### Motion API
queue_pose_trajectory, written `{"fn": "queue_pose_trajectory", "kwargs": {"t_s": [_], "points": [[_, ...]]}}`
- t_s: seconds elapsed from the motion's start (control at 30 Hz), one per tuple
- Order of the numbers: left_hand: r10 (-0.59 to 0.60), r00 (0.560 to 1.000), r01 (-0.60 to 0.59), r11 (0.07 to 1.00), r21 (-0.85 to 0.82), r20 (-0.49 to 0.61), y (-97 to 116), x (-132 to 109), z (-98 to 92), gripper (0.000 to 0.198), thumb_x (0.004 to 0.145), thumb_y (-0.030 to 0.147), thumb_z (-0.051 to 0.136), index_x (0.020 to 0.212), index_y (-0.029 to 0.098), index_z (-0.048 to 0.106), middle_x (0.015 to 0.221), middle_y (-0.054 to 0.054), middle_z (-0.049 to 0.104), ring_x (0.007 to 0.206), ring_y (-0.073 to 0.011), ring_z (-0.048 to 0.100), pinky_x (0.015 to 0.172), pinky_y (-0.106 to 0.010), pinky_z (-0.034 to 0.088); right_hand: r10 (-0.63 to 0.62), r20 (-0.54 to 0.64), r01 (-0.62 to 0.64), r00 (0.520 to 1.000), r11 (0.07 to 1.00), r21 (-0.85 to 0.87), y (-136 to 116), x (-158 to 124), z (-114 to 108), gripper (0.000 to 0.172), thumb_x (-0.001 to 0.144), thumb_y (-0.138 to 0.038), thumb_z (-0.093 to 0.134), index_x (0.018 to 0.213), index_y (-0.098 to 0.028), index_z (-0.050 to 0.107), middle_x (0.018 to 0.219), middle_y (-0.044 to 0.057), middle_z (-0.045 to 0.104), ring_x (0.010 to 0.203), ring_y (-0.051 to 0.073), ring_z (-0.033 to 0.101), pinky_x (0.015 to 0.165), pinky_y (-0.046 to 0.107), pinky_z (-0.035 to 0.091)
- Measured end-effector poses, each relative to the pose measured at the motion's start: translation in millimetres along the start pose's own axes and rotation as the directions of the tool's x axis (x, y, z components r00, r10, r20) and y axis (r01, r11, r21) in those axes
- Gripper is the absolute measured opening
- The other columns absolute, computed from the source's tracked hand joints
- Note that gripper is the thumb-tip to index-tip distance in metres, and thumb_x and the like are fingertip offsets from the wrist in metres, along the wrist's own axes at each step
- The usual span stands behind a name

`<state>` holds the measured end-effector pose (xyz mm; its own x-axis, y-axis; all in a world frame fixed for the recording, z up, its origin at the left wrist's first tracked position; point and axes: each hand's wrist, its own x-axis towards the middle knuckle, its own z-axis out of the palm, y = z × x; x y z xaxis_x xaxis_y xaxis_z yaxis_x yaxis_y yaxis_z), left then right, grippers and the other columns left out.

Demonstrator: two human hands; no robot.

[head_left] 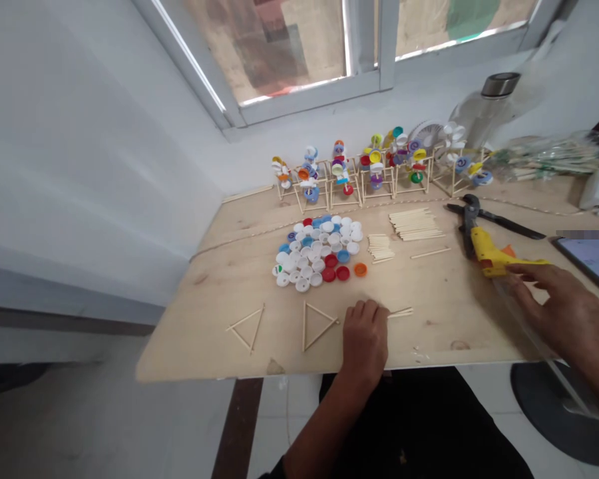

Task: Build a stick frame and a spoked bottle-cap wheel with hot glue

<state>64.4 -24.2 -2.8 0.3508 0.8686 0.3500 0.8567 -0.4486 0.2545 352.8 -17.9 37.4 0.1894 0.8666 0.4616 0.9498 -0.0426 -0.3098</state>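
Note:
My left hand (pixel 365 338) rests on the table near the front edge, its fingers curled down over the ends of a few thin wooden sticks (pixel 402 312). The stick ends poke out to the right of it. Over at the right, my right hand (pixel 562 303) has its thumb and fingers closed on the yellow glue gun (pixel 490 253). A clear glue stick (pixel 524 316) seems to trail from the gun past the hand. Left of my left hand lie a stick triangle (pixel 320 326) and a second stick triangle (pixel 249 329).
Bottle caps (pixel 307 256), mostly white, are heaped mid-table. Stick bundles (pixel 416 224) lie beside them. Stick frames with caps (pixel 347 179) line the back wall. Dark pliers (pixel 471 207) sit by the glue gun. A tablet (pixel 594 263) and bottle (pixel 489 106) stand at right.

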Motion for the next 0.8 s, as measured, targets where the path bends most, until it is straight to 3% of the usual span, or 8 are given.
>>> {"fn": "queue_pose_trajectory", "kwargs": {"t_s": [0.1,0.2,0.47,0.7,0.8], "points": [[-0.001,0.999,0.0,1.0,-0.002,-0.033,0.4,-1.4,2.1,0.012,0.081,0.008,0.059,0.081,0.02,0.06,0.081,-0.003,0.059,0.078,-0.0192,0.053,0.066,-0.034,0.04,-0.18,0.024,0.181,0.983,0.959,-0.219,21.8,6.3,1.0,0.038,0.088,-0.044,0.04,0.095,-0.017,0.066,0.096,0.014,0.069,0.086,0.027,0.062,0.079,0.038,0.046],[-0.006,0.999,0.004,0.999,-0.049,-0.042,0.4,-2.6,3.5,0.011,0.081,0.009,0.061,0.082,0.02,0.061,0.083,-0.003,0.06,0.078,-0.0194,0.053,0.069,-0.035,0.04,-0.223,0.148,0.261,0.964,0.906,-0.333,32.4,12.1,3.2,0.037,0.09,-0.04,0.041,0.106,-0.016,0.064,0.106,0.014,0.069,0.092,0.028,0.061,0.084,0.038,0.043],[0.003,0.999,-0.006,0.996,-0.084,-0.038,-2.4,-3.9,7.1,0.01,0.083,0.01,0.059,0.082,0.019,0.061,0.08,-0.003,0.061,0.078,-0.0195,0.053,0.07,-0.035,0.04,-0.186,0.33,0.314,0.925,0.866,-0.39,29.2,32.1,12.5,0.045,0.089,-0.028,0.04,0.13,-0.012,0.052,0.131,0.017,0.056,0.106,0.032,0.056,0.079,0.04,0.039],[0.074,0.997,-0.077,0.993,-0.091,-0.036,-4.5,-3.2,7.2,0.01,0.083,0.009,0.059,0.083,0.019,0.06,0.082,-0.002,0.06,0.078,-0.0185,0.052,0.071,-0.034,0.04,-0.163,0.386,0.293,0.908,0.905,-0.307,27.2,46.7,11.5,0.039,0.083,-0.025,0.047,0.117,-0.01,0.058,0.126,0.018,0.059,0.096,0.029,0.061,0.079,0.039,0.038],[0.065,0.998,-0.067,0.991,-0.113,-0.023,-4.5,-3.2,6.4,0.01,0.083,0.009,0.059,0.084,0.019,0.06,0.082,-0.002,0.061,0.078,-0.0185,0.051,0.072,-0.034,0.039,-0.127,0.362,0.234,0.923,0.934,-0.269,26.2,45.2,5.9,0.038,0.079,-0.029,0.052,0.114,-0.013,0.058,0.124,0.018,0.06,0.09,0.027,0.062,0.079,0.038,0.04]]}}
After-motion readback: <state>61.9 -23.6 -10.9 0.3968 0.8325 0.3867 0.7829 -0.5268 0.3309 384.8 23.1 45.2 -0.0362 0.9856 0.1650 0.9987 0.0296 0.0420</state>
